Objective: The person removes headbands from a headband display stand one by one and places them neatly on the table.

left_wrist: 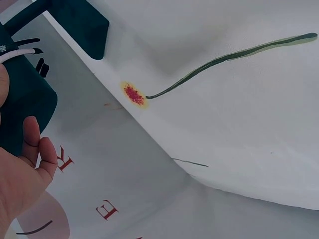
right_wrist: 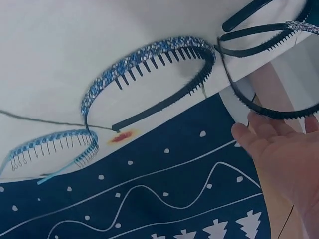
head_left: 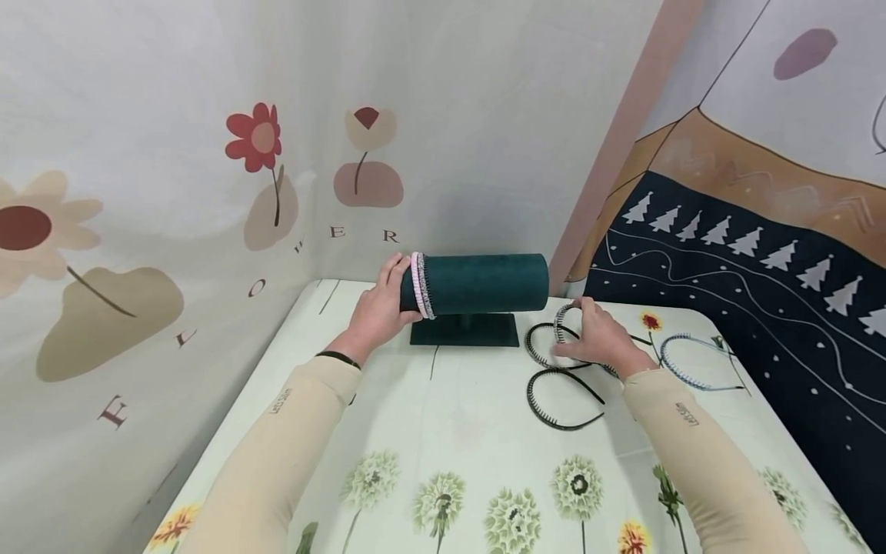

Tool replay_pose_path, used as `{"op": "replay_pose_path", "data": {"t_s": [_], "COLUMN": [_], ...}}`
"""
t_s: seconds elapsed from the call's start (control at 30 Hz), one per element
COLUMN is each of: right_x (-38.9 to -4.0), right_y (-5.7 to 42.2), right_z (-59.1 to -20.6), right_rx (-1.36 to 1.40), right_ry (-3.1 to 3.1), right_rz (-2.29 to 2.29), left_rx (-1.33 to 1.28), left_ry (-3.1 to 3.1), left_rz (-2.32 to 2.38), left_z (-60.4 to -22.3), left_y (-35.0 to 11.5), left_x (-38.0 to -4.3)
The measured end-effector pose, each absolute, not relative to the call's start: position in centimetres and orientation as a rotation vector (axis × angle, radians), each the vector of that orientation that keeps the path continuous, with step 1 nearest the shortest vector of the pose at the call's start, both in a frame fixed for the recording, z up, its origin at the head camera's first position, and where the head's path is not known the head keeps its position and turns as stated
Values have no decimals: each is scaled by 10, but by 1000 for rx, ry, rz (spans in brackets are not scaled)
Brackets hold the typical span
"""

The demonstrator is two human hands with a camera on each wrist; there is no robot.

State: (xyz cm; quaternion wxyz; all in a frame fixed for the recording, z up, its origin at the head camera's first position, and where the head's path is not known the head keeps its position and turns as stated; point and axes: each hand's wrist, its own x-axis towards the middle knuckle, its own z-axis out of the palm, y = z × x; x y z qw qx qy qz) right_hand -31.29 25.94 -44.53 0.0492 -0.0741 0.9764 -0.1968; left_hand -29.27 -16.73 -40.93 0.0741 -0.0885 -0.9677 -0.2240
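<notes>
Right hand (head_left: 601,338) grips a glittery toothed headband (head_left: 557,324), likely light, springy; hold both ends. Left hand (head_left: 380,309) grips the display roll (head_left: 487,283).

**"Let's Slim", Twice Over**

The left sleeve (head_left: 291,438), at eight o'clock, and right sleeve (head_left: 699,454), at four, read "Let's Slim". Backdrop (head_left: 304,69) letters (head_left: 257,288) run F, L, O, one unclear, E, R, eight to ten o'clock.

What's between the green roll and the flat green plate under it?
A green post joins the roll to the plate; the left wrist view shows it.
</notes>
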Motion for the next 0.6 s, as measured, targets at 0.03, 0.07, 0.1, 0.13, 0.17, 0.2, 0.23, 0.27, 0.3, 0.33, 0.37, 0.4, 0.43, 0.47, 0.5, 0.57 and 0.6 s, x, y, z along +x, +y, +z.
{"op": "replay_pose_path", "data": {"t_s": [0.03, 0.07, 0.1, 0.13, 0.17, 0.2, 0.23, 0.27, 0.3, 0.33, 0.37, 0.4, 0.43, 0.47, 0.5, 0.57, 0.6], "right_x": [-313, -312, -312, -311, -310, -309, -308, -307, -307, -306, -306, -305, -304, -304, -303, -302, -302], "right_y": [259, 259, 258, 258, 258, 258, 258, 257, 257, 257, 258, 258, 258, 258, 258, 258, 258], "right_z": [-444, -442, -441, -440, -440, -440, -439, -439, -439, -439, -440, -439, -439, -439, -439, -439, -438], "right_rx": [-213, -203, -193, -186, -180, -176, -174, -167, -160, -151, -140, -127, -116, -101, -87, -60, -48], "right_ry": [2988, 3000, 3012, 3021, 3032, 3041, 3048, 3048, 3044, 3037, 3027, 3017, 3005, 2994, 2983, 2968, 2961], "right_rz": [-557, -515, -477, -448, -420, -395, -370, -349, -331, -317, -303, -293, -283, -275, -270, -267, -266], "left_rx": [-265, -267, -269, -274, -277, -280, -281, -283, -282, -281, -280, -279, -279, -279, -281, -284, -285], "left_ry": [-2903, -2901, -2898, -2898, -2898, -2897, -2897, -2896, -2898, -2899, -2901, -2904, -2905, -2906, -2906, -2905, -2905], "left_rz": [-674, -673, -672, -668, -665, -663, -661, -659, -660, -663, -666, -669, -672, -674, -674, -670, -667], "left_z": [-410, -410, -410, -410, -410, -410, -410, -409, -409, -409, -409, -409, -409, -409, -410, -409, -409], "left_y": [-168, -168, -168, -169, -169, -169, -169, -169, -169, -169, -169, -169, -169, -169, -169, -169, -169], "left_x": [-293, -293, -294, -294, -294, -294, -294, -293, -293, -293, -293, -293, -293, -293, -293, -293, -293]}}
